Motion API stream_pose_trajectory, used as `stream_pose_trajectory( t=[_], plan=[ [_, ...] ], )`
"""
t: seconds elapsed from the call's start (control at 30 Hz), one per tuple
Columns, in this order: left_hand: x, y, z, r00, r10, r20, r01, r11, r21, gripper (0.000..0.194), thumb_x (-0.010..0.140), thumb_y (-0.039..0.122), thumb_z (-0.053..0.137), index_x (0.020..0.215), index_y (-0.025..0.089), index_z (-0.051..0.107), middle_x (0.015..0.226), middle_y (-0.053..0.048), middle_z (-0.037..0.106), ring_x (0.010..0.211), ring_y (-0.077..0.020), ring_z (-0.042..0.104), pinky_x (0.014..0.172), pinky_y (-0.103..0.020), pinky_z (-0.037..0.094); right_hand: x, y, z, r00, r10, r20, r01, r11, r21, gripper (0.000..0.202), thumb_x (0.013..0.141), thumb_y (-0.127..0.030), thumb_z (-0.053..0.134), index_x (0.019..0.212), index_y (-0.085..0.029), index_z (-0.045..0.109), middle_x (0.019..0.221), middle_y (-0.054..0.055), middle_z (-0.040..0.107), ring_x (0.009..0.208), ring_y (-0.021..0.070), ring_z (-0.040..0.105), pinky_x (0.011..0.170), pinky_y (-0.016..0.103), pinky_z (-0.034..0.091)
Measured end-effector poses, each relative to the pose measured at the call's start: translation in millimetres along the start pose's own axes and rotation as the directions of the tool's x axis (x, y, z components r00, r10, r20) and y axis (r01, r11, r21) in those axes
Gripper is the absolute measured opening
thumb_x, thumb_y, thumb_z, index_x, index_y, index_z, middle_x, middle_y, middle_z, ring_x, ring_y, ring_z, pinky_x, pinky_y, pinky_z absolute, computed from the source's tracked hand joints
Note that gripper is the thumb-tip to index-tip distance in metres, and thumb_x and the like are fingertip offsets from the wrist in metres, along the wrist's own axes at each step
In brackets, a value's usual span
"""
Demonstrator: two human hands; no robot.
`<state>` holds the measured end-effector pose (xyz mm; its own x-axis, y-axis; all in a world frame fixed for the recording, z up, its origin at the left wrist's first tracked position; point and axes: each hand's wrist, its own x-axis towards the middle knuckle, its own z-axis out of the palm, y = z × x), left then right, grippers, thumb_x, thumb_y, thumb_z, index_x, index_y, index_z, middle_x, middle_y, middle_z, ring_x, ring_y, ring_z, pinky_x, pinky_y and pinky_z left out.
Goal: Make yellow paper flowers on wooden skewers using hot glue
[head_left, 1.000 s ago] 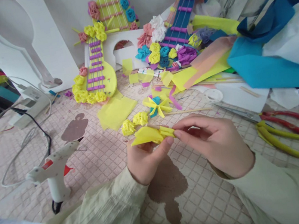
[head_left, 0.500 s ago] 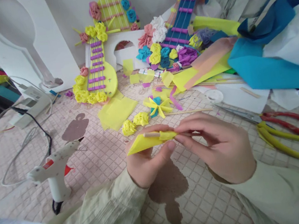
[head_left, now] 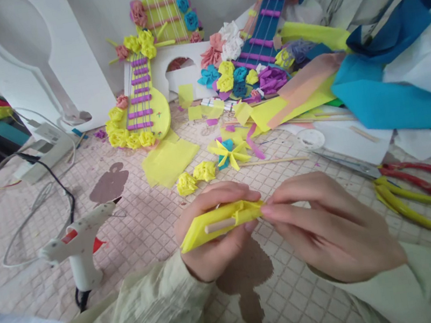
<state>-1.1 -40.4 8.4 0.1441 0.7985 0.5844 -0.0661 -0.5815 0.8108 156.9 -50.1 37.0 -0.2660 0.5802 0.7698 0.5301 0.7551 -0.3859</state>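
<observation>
Both hands meet over the near middle of the table. My left hand (head_left: 215, 238) is closed around a folded strip of yellow crepe paper (head_left: 208, 221). A thin wooden stick (head_left: 221, 225) lies against the paper, its pale end showing. With thumb and fingers, my right hand (head_left: 331, 219) pinches the gathered right end of the paper. Just beyond the fingers sit two yellow paper rosettes (head_left: 196, 177) and a yellow star-shaped paper flower (head_left: 231, 153) with a blue piece under it.
A white glue gun (head_left: 85, 242) lies at left, its cord near a power strip (head_left: 44, 150). Scissors (head_left: 408, 191) with red and yellow handles are at right. Decorated toy instruments (head_left: 145, 107) stand behind, beside yellow sheets (head_left: 170, 160) and blue paper (head_left: 405, 93).
The yellow paper and stick have come slightly lower and nearer, and the paper has turned to show more of itself. My right hand has shifted right and down, still pinching the end.
</observation>
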Motion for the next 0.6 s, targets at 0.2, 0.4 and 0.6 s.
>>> stream_pose_trajectory(
  t=[0.2,0.4,0.6],
  plan=[
    [2.2,1.8,0.9,0.998,0.06,-0.009,-0.061,0.998,-0.011,0.033,0.07,0.014,0.064,0.1,0.024,0.054,0.085,-0.002,0.069,0.086,-0.0182,0.06,0.084,-0.041,0.047,-0.1,-2.3,-1.2,1.0,-0.023,0.005,0.024,0.999,-0.029,0.024,0.072,-0.006,0.056,0.079,-0.028,0.064,0.072,0.0,0.065,0.066,0.0123,0.06,0.058,0.026,0.051],
    [1.4,1.1,-0.8,0.997,0.081,0.015,-0.081,0.997,0.002,0.03,0.072,0.015,0.063,0.098,0.024,0.052,0.086,-0.002,0.068,0.087,-0.0184,0.06,0.084,-0.041,0.047,0.9,-2.8,-1.4,1.0,-0.017,-0.005,0.017,1.0,-0.013,0.024,0.071,-0.005,0.056,0.079,-0.027,0.062,0.073,0.0,0.066,0.066,0.013,0.061,0.057,0.027,0.051],
    [0.4,-1.3,-3.5,0.992,0.121,0.032,-0.122,0.992,0.022,0.018,0.071,0.014,0.063,0.085,0.022,0.054,0.096,-0.004,0.063,0.089,-0.0179,0.059,0.082,-0.039,0.048,-0.9,5.2,0.2,0.999,-0.006,0.041,0.002,0.994,0.107,0.028,0.066,-0.006,0.06,0.088,-0.024,0.062,0.076,0.002,0.064,0.068,0.015,0.06,0.058,0.029,0.051]
  ],
)
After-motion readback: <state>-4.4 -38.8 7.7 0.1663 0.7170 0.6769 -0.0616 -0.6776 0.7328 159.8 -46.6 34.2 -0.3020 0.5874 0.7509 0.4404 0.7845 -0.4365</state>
